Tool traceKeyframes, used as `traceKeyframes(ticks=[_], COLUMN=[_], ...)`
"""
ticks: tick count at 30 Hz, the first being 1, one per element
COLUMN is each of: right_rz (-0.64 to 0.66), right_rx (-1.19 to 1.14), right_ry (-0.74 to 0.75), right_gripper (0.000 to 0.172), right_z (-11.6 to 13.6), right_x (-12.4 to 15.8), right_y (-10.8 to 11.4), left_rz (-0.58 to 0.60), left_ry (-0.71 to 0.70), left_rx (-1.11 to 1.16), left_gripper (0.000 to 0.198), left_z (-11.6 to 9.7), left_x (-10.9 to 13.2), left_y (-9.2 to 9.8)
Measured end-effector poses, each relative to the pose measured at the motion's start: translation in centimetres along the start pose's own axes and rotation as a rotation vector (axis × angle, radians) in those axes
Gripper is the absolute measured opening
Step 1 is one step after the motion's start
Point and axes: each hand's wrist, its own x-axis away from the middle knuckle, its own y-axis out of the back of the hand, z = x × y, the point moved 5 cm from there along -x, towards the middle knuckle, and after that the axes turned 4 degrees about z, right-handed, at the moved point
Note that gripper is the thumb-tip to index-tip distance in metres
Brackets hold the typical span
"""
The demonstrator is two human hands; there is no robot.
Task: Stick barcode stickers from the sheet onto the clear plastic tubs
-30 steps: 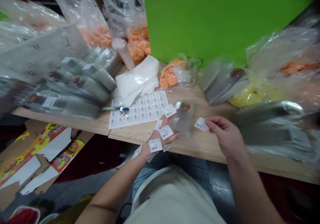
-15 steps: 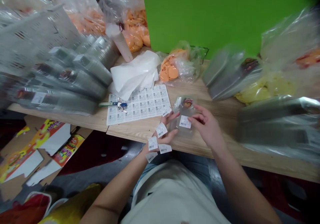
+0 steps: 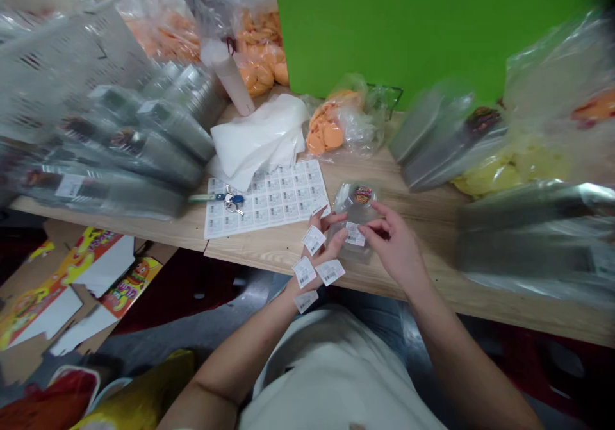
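A clear plastic clamshell pack [image 3: 358, 212] with a colourful burger sticker [image 3: 362, 194] lies at the table's front edge, between my hands. Lower down on it sits a white barcode label [image 3: 355, 234]. My left hand [image 3: 327, 241] grips the pack's left side, its thumb by the label's left edge. Several loose barcode labels [image 3: 314, 240] cling to the back of that hand and the wrist. At the label's right edge, the thumb and a finger of my right hand [image 3: 396, 241] pinch together, while another finger reaches towards the burger sticker.
Left of my hands is a label sheet [image 3: 269, 206] with keys [image 3: 233, 202] on it. White backing paper [image 3: 259, 135] and a bag of orange discs [image 3: 329, 129] lie behind. Stacked clear packs [image 3: 144, 154] flank both sides. A green panel [image 3: 408, 26] stands at the back.
My left hand has shifted slightly right, bringing its thumb up to the label's left edge. The label has turned slightly and looks flatter. My right hand stays at its right edge.
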Motion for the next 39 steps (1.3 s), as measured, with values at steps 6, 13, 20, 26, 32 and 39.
traceKeyframes(ticks=[6, 13, 20, 26, 32, 39], right_rz=[-0.147, -0.14, -0.016, -0.094, -0.015, 0.152], right_rx=[0.361, 0.739, 0.602, 0.469, 0.441, -0.108], right_ry=[0.177, 0.527, 0.55, 0.644, 0.62, 0.422], right_gripper=[0.052, 0.053, 0.063, 0.07, 0.069, 0.057], right_z=[0.3, 0.0, -0.9, 1.7, 2.3, 1.9], right_x=[0.9, 3.2, 2.5, 4.6, 6.5, 6.6], right_y=[0.7, -0.4, -1.8, 0.5, 3.9, 6.9], left_rz=[-0.084, -0.043, -0.385, 0.075, 0.279, 0.566], left_ry=[-0.004, -0.018, 0.044, 0.276, 0.32, 0.269], left_rx=[-0.198, -0.187, -0.159, 0.295, 0.423, 0.511], left_gripper=[0.043, 0.039, 0.04, 0.07, 0.071, 0.083], left_z=[-0.2, -0.6, -1.0, -5.4, -7.1, -6.2], left_x=[-0.6, -0.6, 0.9, 0.6, -0.2, -0.7], left_y=[-0.1, 0.0, 4.4, 1.7, -2.7, -4.2])
